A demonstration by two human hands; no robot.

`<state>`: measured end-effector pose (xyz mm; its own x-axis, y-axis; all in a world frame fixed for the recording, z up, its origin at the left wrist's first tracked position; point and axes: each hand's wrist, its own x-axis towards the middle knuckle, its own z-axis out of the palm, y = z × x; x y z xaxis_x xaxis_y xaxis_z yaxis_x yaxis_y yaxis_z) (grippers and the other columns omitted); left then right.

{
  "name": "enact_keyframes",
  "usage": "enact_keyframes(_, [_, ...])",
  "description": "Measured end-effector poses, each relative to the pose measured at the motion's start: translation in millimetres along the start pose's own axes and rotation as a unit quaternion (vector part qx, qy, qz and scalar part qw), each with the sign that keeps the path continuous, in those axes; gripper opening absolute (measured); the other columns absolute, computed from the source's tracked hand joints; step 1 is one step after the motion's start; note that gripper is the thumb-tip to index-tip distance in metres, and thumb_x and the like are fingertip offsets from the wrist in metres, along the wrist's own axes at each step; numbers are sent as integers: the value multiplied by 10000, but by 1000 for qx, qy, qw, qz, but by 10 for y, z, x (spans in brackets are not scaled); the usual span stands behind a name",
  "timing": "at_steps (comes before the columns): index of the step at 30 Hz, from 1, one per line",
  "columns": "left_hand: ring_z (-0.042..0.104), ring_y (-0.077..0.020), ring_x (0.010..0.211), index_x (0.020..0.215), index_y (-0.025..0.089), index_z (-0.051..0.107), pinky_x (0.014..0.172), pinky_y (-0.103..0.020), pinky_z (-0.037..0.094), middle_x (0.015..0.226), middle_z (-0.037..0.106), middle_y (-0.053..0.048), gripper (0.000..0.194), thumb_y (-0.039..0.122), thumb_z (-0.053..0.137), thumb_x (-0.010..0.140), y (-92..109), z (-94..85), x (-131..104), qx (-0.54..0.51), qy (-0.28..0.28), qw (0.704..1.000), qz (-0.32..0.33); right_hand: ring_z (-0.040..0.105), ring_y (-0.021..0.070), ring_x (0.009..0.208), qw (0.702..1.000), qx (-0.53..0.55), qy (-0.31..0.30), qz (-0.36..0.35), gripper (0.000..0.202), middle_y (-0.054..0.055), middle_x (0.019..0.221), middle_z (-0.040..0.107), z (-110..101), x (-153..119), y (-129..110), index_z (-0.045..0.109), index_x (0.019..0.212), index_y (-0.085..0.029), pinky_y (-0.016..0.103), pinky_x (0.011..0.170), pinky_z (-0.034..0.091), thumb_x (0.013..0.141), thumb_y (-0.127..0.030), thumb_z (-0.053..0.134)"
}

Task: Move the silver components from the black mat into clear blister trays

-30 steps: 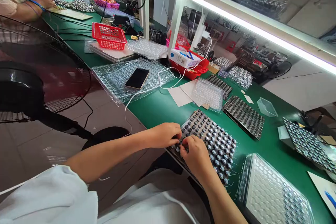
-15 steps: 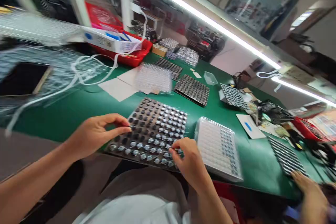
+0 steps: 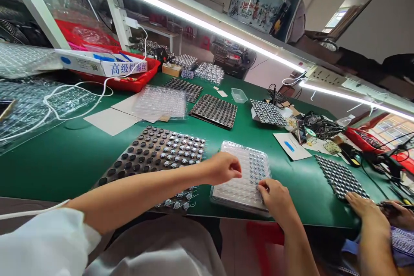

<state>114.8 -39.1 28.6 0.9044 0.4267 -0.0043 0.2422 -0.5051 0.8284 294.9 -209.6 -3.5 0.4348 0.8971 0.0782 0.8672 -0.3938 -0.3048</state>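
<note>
A clear plastic tray (image 3: pixel 233 148) lies on the green table, with small round silver parts in the cells of its right side. Above the tray's left part hovers my left hand (image 3: pixel 224 168), fingers pinched; what they hold, if anything, is too small to name. My right hand (image 3: pixel 274 194) is at the tray's right edge, thumb and fingertips together near the silver parts, their contents hidden. Under my left forearm is a board (image 3: pixel 142 151) of round black parts, many topped with silver pieces and thin wires.
Another board (image 3: pixel 215 110) of round parts and a clear ribbed tray (image 3: pixel 160 101) lie behind. A red basket (image 3: pixel 152 73) with a white box stands back left, near a white cable (image 3: pixel 105 88). At the right, another person's hand (image 3: pixel 362 205) touches a filled board (image 3: pixel 339 177).
My left hand has moved right, from the board's left side to over the clear tray. My right hand has left the board for the tray's right edge. The view has shifted right.
</note>
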Motion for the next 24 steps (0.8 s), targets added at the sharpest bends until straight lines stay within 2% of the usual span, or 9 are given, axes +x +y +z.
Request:
enact_keyframes(3, [581, -137, 691, 825, 178, 697, 574, -221, 397, 778, 683, -13, 139, 287, 648, 754, 86, 326, 306, 32, -61, 997, -17, 571, 186, 769, 1000, -16, 4, 7, 141, 21, 764, 668, 32, 42, -17, 640, 740, -223, 290, 671, 339, 810, -238, 518])
enact_keyframes(5, [589, -152, 704, 844, 193, 703, 585, -231, 406, 792, 686, -18, 159, 304, 642, 749, 125, 454, 432, 59, -83, 994, -29, 557, 201, 798, 999, -26, 10, 26, 105, 20, 780, 656, 24, 35, -9, 626, 735, -225, 298, 673, 320, 797, -255, 546])
enact_keyframes(8, [600, -193, 747, 838, 209, 715, 621, -263, 431, 782, 683, -36, 168, 317, 650, 727, 185, 550, 527, 107, -107, 987, -60, 537, 224, 855, 997, -24, 41, 52, 81, 27, 856, 643, 4, -32, 37, 611, 794, -226, 317, 696, 314, 797, -290, 561])
enact_keyframes(11, [598, -249, 852, 780, 208, 720, 710, -321, 458, 806, 679, -74, 130, 298, 650, 717, 220, 618, 571, 159, -113, 978, -72, 530, 243, 922, 992, 4, 110, 63, 160, 48, 952, 637, 13, -149, 113, 603, 899, -224, 347, 741, 334, 824, -353, 544])
enact_keyframes(14, [566, -306, 959, 766, 195, 711, 800, -398, 448, 870, 668, -114, 145, 314, 640, 724, 207, 710, 616, 212, -103, 970, -53, 536, 248, 951, 983, 26, 172, 59, 229, 69, 977, 640, 33, -263, 154, 593, 929, -213, 368, 779, 355, 858, -411, 502])
enact_keyframes(17, [550, -323, 986, 853, 175, 681, 829, -431, 438, 945, 650, -132, 221, 350, 657, 719, 175, 761, 624, 217, -88, 972, -29, 553, 245, 929, 978, 30, 202, 43, 261, 76, 952, 649, 18, -343, 98, 594, 906, -209, 374, 795, 376, 875, -443, 481])
enact_keyframes(20, [547, -294, 1007, 960, 175, 631, 843, -398, 444, 1039, 621, -125, 317, 366, 694, 715, 140, 613, 478, 169, -52, 984, -6, 572, 246, 910, 971, 42, 235, 1, 295, 81, 926, 653, -14, -411, -45, 600, 904, -210, 386, 824, 401, 872, -479, 483])
enact_keyframes(22, [550, -249, 1004, 1009, 181, 603, 849, -350, 445, 1054, 609, -104, 316, 353, 679, 756, 89, 343, 246, 125, -31, 991, 29, 589, 249, 904, 965, 59, 252, -33, 305, 89, 937, 656, 1, -444, -135, 606, 923, -211, 394, 843, 418, 859, -492, 504])
enact_keyframes(24, [563, -194, 954, 1036, 184, 586, 821, -292, 448, 1043, 608, -79, 262, 310, 631, 812, -8, -43, -106, 89, -12, 994, 65, 613, 255, 886, 962, 87, 246, -77, 312, 94, 950, 663, 84, -433, -198, 618, 930, -219, 390, 819, 447, 832, -506, 544])
